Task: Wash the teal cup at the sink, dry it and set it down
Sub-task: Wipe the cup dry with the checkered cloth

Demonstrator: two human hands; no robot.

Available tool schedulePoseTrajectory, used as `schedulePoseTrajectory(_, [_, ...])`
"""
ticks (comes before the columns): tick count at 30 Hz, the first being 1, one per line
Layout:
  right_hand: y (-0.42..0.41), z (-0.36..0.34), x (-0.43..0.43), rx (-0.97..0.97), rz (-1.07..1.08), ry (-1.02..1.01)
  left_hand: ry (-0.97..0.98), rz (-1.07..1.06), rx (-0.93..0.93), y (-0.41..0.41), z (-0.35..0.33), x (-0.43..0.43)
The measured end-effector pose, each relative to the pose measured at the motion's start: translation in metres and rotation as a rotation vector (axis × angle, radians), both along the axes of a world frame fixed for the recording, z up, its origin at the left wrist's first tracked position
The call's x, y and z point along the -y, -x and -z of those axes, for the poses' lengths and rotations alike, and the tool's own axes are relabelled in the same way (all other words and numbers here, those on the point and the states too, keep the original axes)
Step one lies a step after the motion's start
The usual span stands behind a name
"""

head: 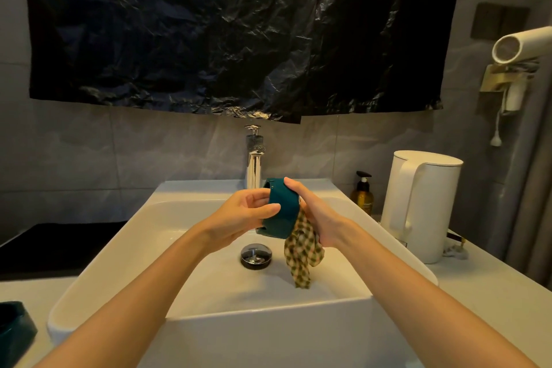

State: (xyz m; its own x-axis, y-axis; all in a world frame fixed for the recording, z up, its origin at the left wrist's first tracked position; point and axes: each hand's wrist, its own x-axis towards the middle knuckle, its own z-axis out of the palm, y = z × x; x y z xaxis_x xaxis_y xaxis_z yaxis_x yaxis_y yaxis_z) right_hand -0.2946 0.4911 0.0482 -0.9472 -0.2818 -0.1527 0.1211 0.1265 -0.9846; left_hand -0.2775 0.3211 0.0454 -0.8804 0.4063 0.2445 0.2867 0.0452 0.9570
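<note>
Two hands over sink (328, 284): left hand (245, 212) grips teal cup (283, 218), right hand (316, 215) clutches checked cloth (301, 254) against cup.

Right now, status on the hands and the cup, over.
Left hand grips round teal cup, tilted, over white sink. Right hand holds green-and-cream checked cloth against it. Nothing in the way.

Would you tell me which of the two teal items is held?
The teal cup over the sink, gripped by left hand and right hand; the other teal item sits untouched at lower left.
</note>
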Motion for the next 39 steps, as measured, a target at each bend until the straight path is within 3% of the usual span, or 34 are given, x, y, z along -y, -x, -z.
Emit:
schedulePoseTrajectory(6, [0.001,0.003,0.006,-0.027,0.005,-0.016,-0.016,-0.06,0.014,0.004,0.0,0.0])
schedulePoseTrajectory(16, [0.008,0.01,0.012,-0.302,0.097,-0.155,0.046,-0.157,-0.002,0.008,0.001,-0.001])
schedulePoseTrajectory(19, [0.012,0.003,0.008,-0.325,0.256,-0.032,-0.005,-0.186,0.031,0.01,0.002,0.002])
schedulePoseTrajectory(21, [0.008,0.001,0.004,-0.445,0.328,0.017,0.033,-0.225,0.041,0.012,0.003,0.002])
schedulePoseTrajectory(27, [0.003,0.015,0.015,-0.997,0.164,-0.315,0.06,-0.302,0.046,0.019,0.007,0.008])
schedulePoseTrajectory(33, [0.009,0.019,0.009,-1.193,0.314,-0.377,0.127,-0.234,0.02,0.018,0.01,0.005])
schedulePoseTrajectory(39, [0.014,0.008,0.01,-1.099,0.49,-0.302,0.142,-0.148,0.011,0.011,0.011,0.001])
